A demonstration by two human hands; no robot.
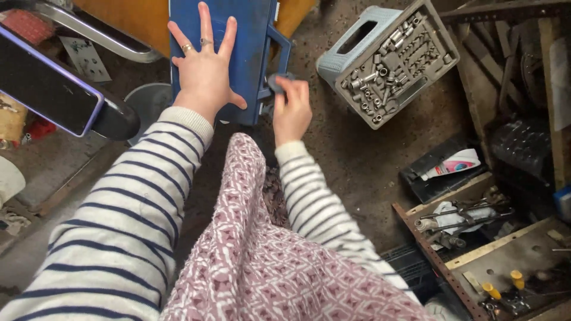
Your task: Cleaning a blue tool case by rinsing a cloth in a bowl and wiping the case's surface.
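My left hand (205, 65) lies flat with fingers spread on the lid of a blue plastic tool case (250, 41) that sits on the dirty floor. My right hand (291, 107) is at the case's right edge, its fingers pinched on a small dark round part (277, 81) next to the blue latch and handle (279, 44). Both arms wear white sleeves with dark stripes. A pink patterned cloth covers my lap below.
A grey plastic crate (386, 56) full of metal sockets stands to the right. A phone (47, 89) on a holder is at the left. At the lower right lie wooden boards, a perforated metal bar, tools (461, 217) and a white-and-pink tube (452, 164).
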